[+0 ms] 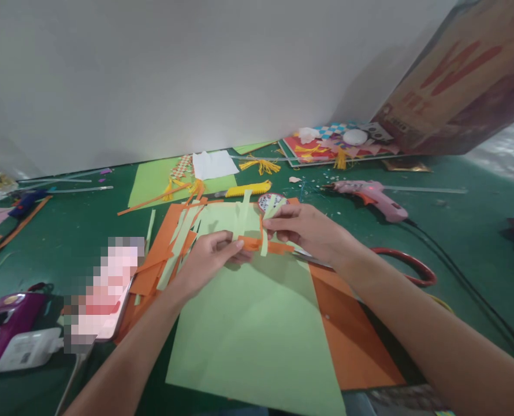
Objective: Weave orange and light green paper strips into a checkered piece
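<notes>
My left hand (211, 257) pinches one end of a short orange paper strip (279, 248) between thumb and fingers. Pale green paper strips (242, 218) cross that orange strip and stick up from it. In my right hand (300, 230), thumb and fingertips are closed on a pale green paper strip (264, 245) at the right side of the weave. Beneath both hands lies a large pale green paper sheet (257, 332), on top of an orange sheet (352, 341). Loose orange and green strips (177, 248) are piled beside my left hand.
Behind the hands lies a yellow utility knife (250, 189). A pink glue gun (369, 196) with a cord rests at the right, near red-handled scissors (425, 271). At left are a phone (114, 320), a white bottle (27, 349) and a purple tool (17, 315). A wall (174, 75) borders the table.
</notes>
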Tool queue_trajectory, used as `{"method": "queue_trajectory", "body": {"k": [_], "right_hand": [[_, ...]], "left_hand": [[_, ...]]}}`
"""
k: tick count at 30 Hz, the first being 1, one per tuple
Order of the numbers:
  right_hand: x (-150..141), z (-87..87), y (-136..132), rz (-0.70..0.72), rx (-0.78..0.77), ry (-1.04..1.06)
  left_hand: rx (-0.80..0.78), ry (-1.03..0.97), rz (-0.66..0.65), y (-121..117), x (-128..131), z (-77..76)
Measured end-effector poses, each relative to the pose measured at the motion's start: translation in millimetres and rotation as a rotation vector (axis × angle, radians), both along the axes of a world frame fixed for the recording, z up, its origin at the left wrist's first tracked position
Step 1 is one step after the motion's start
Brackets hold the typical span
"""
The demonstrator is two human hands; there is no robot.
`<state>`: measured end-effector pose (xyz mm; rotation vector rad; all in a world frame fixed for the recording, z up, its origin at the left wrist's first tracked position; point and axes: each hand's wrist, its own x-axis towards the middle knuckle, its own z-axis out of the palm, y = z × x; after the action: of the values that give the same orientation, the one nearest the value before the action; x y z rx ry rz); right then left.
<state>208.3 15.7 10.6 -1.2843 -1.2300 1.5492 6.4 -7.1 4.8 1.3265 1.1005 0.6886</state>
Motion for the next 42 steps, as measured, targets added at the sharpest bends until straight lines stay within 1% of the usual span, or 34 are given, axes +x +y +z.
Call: {"method": "queue_trajectory", "body": {"k": [3,6,13,15,19,23,26,28,31,33,36,42], "right_hand": [[3.9,0.1,1.7,0.063,0.011,-0.029],[6.3,0.9,2.4,0.142,-0.027,-0.044],[7.2,5.8,2.2,0.196,-0.084,0.022],[7.8,6.2,2.5,0.189,-0.082,0.02],[8.5,4.2,3.3,0.17,-0.02,0.008],[8.4,1.0,4.6,0.116,0.043,-0.028],[7.8,-0.3,5.0,0.096,0.059,-0.046],[6.7,-0.3,4.3,0.089,0.037,-0.02],[4.1,0.4,2.4,0.08,-0.035,0.078],[2.1,0.6,1.2,0.081,-0.095,0.137],[-0.1,0.3,0.6,0.09,-0.17,0.171],[0.1,0.2,0.7,0.107,-0.184,0.156]], "left_hand": [[-0.005,-0.021,-0.008,0.1,0.1,-0.1],[-0.015,-0.037,0.003,-0.3,0.3,0.9],[-0.053,-0.073,0.031,-0.4,1.0,4.3],[-0.059,-0.09,0.047,-0.2,1.5,5.1],[-0.052,-0.1,0.066,0.1,1.7,5.6],[-0.03,-0.102,0.073,0.4,0.9,4.8],[-0.031,-0.114,0.087,0.2,0.8,4.8],[-0.037,-0.132,0.07,-0.3,0.9,5.4],[-0.048,-0.187,0.045,-1.0,0.6,6.7],[-0.055,-0.228,0.053,-1.2,0.3,7.4],[-0.066,-0.269,0.072,-1.1,0.2,7.6],[-0.081,-0.349,0.074,0.1,0.0,6.9]]}}
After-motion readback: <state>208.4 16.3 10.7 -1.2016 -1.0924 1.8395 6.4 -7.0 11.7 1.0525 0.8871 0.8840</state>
